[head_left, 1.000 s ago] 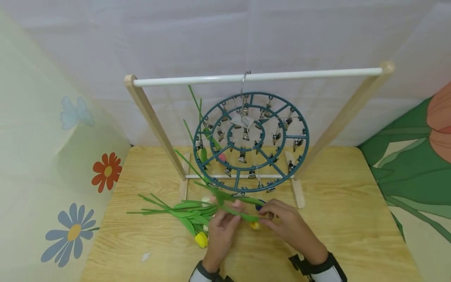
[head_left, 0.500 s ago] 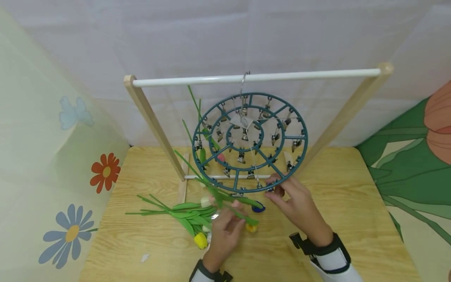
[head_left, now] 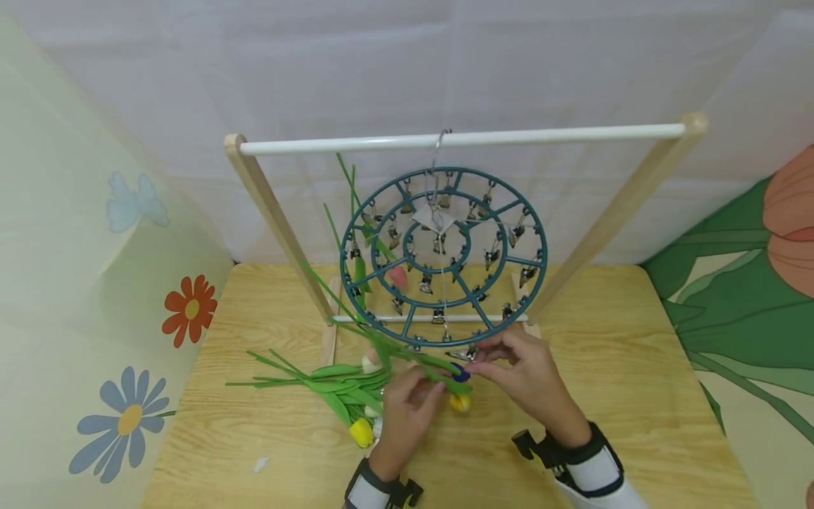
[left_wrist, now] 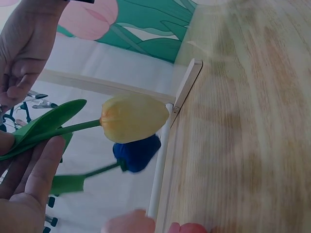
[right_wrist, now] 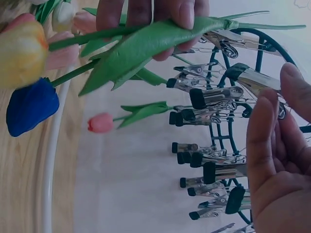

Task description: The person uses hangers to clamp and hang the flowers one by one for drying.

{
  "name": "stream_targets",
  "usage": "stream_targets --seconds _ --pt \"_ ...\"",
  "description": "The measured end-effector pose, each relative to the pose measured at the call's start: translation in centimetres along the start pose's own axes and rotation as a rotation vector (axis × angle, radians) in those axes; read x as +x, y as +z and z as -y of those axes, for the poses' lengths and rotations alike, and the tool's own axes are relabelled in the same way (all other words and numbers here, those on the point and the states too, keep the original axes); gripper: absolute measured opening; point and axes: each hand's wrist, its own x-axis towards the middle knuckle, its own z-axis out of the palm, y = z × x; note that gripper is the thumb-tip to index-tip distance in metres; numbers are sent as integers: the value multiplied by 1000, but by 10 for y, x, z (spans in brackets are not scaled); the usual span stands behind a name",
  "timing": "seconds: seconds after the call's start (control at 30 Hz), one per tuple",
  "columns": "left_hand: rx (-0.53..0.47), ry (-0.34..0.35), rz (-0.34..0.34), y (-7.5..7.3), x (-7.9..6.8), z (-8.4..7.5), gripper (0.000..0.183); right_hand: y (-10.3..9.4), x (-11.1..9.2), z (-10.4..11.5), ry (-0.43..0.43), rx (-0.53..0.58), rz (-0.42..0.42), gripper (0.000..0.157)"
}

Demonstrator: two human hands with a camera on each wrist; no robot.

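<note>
My left hand (head_left: pixel 407 413) pinches the green stem and leaf of a yellow tulip (left_wrist: pixel 133 119) near the hanger's front rim. The bloom points away from the fingers in the left wrist view. Just behind it is a blue tulip (right_wrist: pixel 31 107). The thumb and fingers of my right hand (head_left: pixel 524 367) pinch a metal clip (right_wrist: pixel 252 77) with a dark tip at the front of the round green clip hanger (head_left: pixel 523 261). A pink tulip (right_wrist: pixel 100 122) hangs head down among the hanger's clips, farther back.
The hanger hooks over the white bar (head_left: pixel 559 136) of a wooden stand (head_left: pixel 623 201). A pile of tulips (head_left: pixel 343 387) lies on the table (head_left: pixel 267 304) to the left, a yellow bloom (head_left: pixel 362 433) at its front. A white scrap (head_left: pixel 261 464) lies near it.
My right hand has left the tulip, gone up to the hanger's front rim and taken hold of a clip. The hanger has shifted slightly left. My left hand keeps holding the tulip.
</note>
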Motion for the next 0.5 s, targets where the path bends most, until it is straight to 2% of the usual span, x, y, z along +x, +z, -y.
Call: stream_targets --seconds 0.27,0.5 --pt "-38 -55 7 1 1 -2 20 10 -3 -3 -17 45 -46 38" --pt "-6 -70 14 3 2 -1 18 20 -2 -1 -41 213 -100 29"
